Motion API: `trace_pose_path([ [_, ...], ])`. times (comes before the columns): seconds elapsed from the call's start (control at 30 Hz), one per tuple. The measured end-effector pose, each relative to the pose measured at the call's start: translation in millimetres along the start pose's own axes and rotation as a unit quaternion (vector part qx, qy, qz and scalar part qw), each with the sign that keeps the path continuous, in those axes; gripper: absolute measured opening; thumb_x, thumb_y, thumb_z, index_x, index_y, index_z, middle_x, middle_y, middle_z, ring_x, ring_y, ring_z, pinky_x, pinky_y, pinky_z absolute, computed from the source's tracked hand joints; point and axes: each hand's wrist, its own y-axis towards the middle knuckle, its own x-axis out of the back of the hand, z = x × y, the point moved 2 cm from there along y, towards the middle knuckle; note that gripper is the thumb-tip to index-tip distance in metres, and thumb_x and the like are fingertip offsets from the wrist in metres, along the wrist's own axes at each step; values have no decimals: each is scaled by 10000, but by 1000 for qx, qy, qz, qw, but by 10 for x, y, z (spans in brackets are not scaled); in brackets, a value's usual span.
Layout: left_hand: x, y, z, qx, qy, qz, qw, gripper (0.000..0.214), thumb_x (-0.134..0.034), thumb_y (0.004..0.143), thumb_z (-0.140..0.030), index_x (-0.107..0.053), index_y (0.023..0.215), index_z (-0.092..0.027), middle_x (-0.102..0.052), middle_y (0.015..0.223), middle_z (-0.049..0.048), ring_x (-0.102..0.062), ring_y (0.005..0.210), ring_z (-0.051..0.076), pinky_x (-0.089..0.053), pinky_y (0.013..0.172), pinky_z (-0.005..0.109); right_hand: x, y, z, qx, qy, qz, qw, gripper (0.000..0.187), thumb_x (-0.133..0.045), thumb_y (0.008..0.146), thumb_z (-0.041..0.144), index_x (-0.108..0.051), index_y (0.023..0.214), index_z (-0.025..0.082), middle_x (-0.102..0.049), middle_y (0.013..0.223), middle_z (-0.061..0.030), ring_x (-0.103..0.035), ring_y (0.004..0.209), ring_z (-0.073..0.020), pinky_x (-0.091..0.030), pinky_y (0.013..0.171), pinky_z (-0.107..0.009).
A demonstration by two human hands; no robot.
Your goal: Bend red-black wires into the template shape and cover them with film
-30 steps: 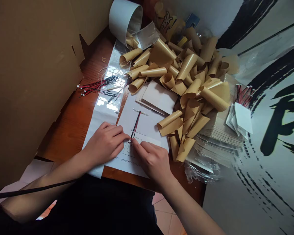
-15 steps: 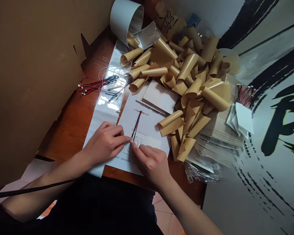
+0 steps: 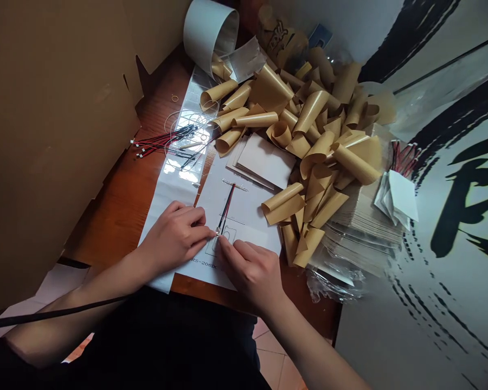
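Head view: your two hands meet over a printed sheet (image 3: 207, 195) lying on the wooden bench (image 3: 117, 200), fingertips almost together.
Wire lead: the red-and-black wire lead (image 3: 228, 205) lies on the sheet, slanting away from you; its near end sits right at your fingertips, and the rest runs out ahead of both hands.
Near end: a small pale, shiny tip (image 3: 218, 231) shows between your fingers, too small to make out clearly.
Left hand: your left hand (image 3: 179, 233) comes in from the left, fingers curled, the index reaching the tip; you cannot tell from here whether it pinches or merely presses.
Right hand: your right hand (image 3: 250, 268) comes in from the right, index pointed to the same tip, other fingers folded; its grip is hidden too.
Beyond the lead: a stack of pale cards (image 3: 266, 160) overlaps the sheet's far part.
Your left: a bundle of loose wires (image 3: 165, 141), partly over a glossy strip (image 3: 166, 195), well apart from your hands.
Your right: a heap of curled brown papers (image 3: 313, 111), with a stack of grey boards (image 3: 358, 233) beside it.
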Motion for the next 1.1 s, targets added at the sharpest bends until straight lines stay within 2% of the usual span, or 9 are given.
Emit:
trace_pose_path([
  [0.2,9,-18,8,-8,-14,0,1000,216,-564,968,-200,-776,931,-215,-600,788,15,-532,739,151,-379,756,338,-11,9,-14,10,-6,24,1000,231,-503,1017,194,-729,1017,150,-537,574,26,-411,509,-104,-226,507,-289],
  [0.3,13,-34,21,-8,-28,-7,1000,189,-590,955,-192,-776,958,-225,-595,787,9,-531,736,142,-377,758,328,-7,17,-2,7,-4,4,1000,213,-526,1011,208,-731,1000,153,-531,565,33,-397,502,-98,-229,511,-281],
  [0.4,14,-40,28,-10,-29,-13,999,181,-597,952,-188,-771,916,-220,-597,782,6,-530,734,138,-379,765,324,-12,19,19,-5,7,-15,1000,201,-538,1003,206,-728,985,144,-531,560,37,-399,496,-93,-231,506,-280],
  [0.57,8,-31,23,-10,-15,-6,1000,194,-588,954,-190,-763,876,-218,-594,776,8,-520,731,142,-377,764,325,-23,25,35,-14,5,1,1000,212,-523,1003,206,-728,977,158,-538,566,34,-420,496,-93,-224,496,-289],
  [0.87,14,-3,-4,-22,16,3,1000,270,-552,977,-218,-738,782,-203,-585,762,13,-497,708,146,-356,733,335,-38,21,61,-39,16,-30,999,207,-550,986,196,-749,943,160,-498,539,47,-416,492,-81,-249,493,-281],
  [1.1,13,-18,-2,-16,1,-15,1000,211,-556,974,-196,-751,894,-200,-622,781,12,-540,730,141,-385,761,331,-27,40,52,-43,36,-46,997,190,-569,979,191,-749,937,144,-492,530,53,-405,484,-78,-273,491,-273],
])
